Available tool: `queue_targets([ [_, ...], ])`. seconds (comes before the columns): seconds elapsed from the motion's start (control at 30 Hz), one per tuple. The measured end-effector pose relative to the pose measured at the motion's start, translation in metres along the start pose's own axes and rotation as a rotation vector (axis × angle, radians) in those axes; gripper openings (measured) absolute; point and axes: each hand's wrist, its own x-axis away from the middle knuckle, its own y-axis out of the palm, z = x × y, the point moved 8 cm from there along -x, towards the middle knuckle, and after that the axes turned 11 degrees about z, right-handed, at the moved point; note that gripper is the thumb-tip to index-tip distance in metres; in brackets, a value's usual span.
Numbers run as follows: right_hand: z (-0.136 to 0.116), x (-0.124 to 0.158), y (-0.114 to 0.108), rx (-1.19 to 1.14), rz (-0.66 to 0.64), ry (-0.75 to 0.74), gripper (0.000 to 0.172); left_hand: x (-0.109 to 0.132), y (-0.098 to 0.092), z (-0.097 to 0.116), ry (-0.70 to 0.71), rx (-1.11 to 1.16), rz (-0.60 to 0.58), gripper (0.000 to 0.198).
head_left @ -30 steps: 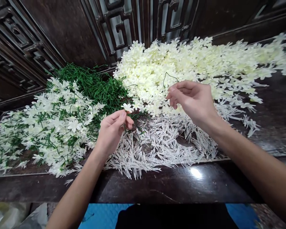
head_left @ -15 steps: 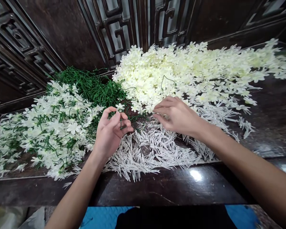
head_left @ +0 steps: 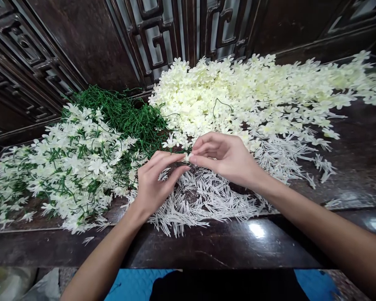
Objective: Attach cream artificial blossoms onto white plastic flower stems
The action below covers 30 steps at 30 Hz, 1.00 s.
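Observation:
My left hand (head_left: 158, 179) is bent over the white bristly pieces, with thumb and index tips slightly apart. A white artificial flower (head_left: 169, 143) rises just behind its index finger; its green stem runs down behind the fingers, where the grip is hidden. My right hand (head_left: 227, 159) pinches a small white blossom (head_left: 186, 157) between thumb and fingertips. That blossom touches the left index fingertip and is mostly covered. Below both hands lie white stamen-like pieces (head_left: 203, 196). A pile of loose cream blossoms (head_left: 213, 92) lies behind them.
Stemmed white flowers (head_left: 78, 167) are heaped at the left, beside a tangle of green stems (head_left: 119, 113). All lie on a dark wooden bench (head_left: 207, 251) with a carved lattice back (head_left: 188, 29). Blue fabric (head_left: 131, 284) shows below the front edge.
My hands have come together, the right one moving left with a small blossom at its fingertips. My left hand has turned over, and the stemmed flower has shifted right with it.

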Motion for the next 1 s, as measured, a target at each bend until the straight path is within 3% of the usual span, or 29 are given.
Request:
queue_targets([
  [0.17,0.003,0.005,0.008,-0.068,-0.101,0.015,0.017,-0.002,-0.001,-0.003,-0.069,0.062,0.011,0.018],
  [0.4,-0.003,0.003,0.006,-0.008,-0.101,-0.032,0.015,-0.001,-0.006,-0.012,-0.233,0.079,0.068,0.014],
  [0.53,0.002,0.006,0.009,0.296,-0.144,-0.077,0.019,-0.002,-0.008,-0.015,-0.263,0.073,0.090,0.016],
  [0.63,0.012,0.011,0.019,0.629,-0.258,-0.180,0.022,-0.002,-0.010,-0.022,-0.337,0.070,0.102,0.014],
  [0.7,0.018,0.015,0.025,0.707,-0.323,-0.233,0.019,-0.001,-0.010,-0.027,-0.391,0.092,0.102,0.013],
  [0.83,0.018,0.017,0.030,0.662,-0.349,-0.242,0.016,0.001,-0.008,-0.032,-0.446,0.122,0.095,0.012],
  [1.0,0.009,0.011,0.020,0.482,-0.281,-0.072,0.020,0.001,-0.004,-0.035,-0.469,0.175,0.060,0.011],
])
